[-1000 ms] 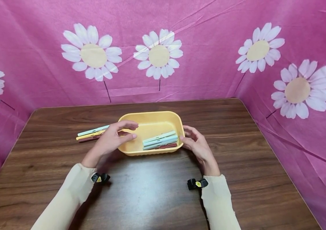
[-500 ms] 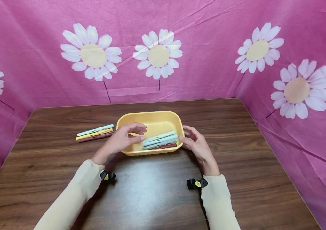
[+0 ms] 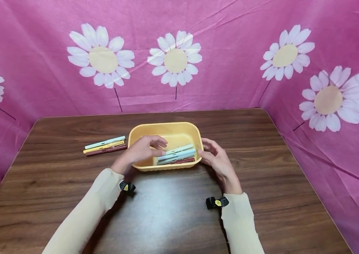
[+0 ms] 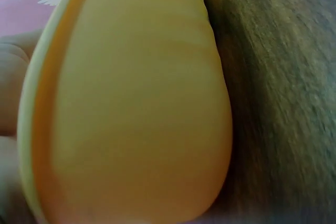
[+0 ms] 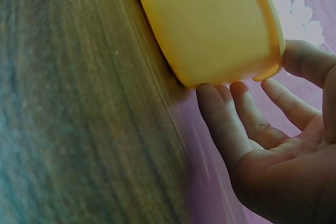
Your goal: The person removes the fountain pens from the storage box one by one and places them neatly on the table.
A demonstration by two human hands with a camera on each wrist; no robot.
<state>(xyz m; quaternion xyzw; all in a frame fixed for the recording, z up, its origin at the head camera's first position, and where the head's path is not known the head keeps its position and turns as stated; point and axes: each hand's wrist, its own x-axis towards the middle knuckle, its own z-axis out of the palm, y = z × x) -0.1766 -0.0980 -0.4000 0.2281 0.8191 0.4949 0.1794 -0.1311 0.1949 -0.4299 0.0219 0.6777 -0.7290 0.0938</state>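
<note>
A yellow plastic basket [image 3: 163,168] stands on the table, with several capped pens [image 3: 179,154] in pale green, light blue and dark red lying at its right side. My left hand [image 3: 144,150] reaches over the basket's left rim, its fingers loosely bent and thumb close to the left ends of those pens. In the left wrist view the basket's outer wall [image 4: 142,98] hides most of that hand. At the right end, my right hand [image 3: 216,159] holds the basket, thumb at the rim and fingertips [image 5: 207,92] against the outer wall.
Left of the basket three pens lie side by side on the wooden table [image 3: 173,211]: a pale blue pen [image 3: 103,142], a yellow pen [image 3: 103,147] and a dark red pen [image 3: 106,150]. A pink cloth [image 3: 223,70] with white flowers hangs behind and beside the table.
My left hand has moved right, from over the basket's left rim further in toward the pens, uncovering the three pens on the table. The right hand has stayed at the basket's end.
</note>
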